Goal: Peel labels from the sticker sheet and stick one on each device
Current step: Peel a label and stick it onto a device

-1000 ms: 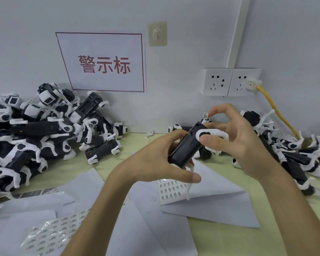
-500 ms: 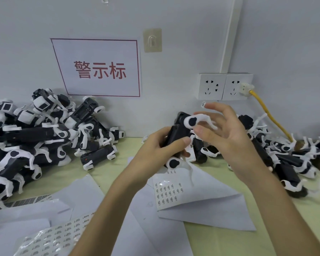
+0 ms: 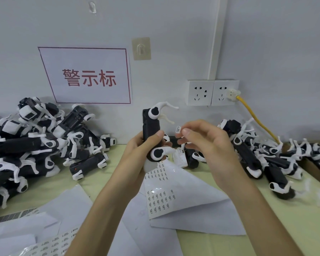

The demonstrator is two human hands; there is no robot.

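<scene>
My left hand (image 3: 144,150) grips a black device (image 3: 151,128) with white straps and holds it upright above the table. Just right of it, my right hand (image 3: 205,143) pinches a small white label (image 3: 178,129) at its fingertips, a short gap from the device. A curled sticker sheet (image 3: 161,198) with rows of small labels lies on the table under my hands. Another sticker sheet (image 3: 50,244) lies at the bottom left.
A big pile of black-and-white devices (image 3: 35,145) fills the left side against the wall. More devices (image 3: 262,159) lie at the right. White backing papers (image 3: 198,215) cover the yellow-green table (image 3: 248,242). A yellow cable (image 3: 255,119) runs from the wall sockets (image 3: 212,92).
My left hand has turned the device from lying tilted to standing upright and raised it. My right hand let go of the white strap and drew back right, still pinching the label.
</scene>
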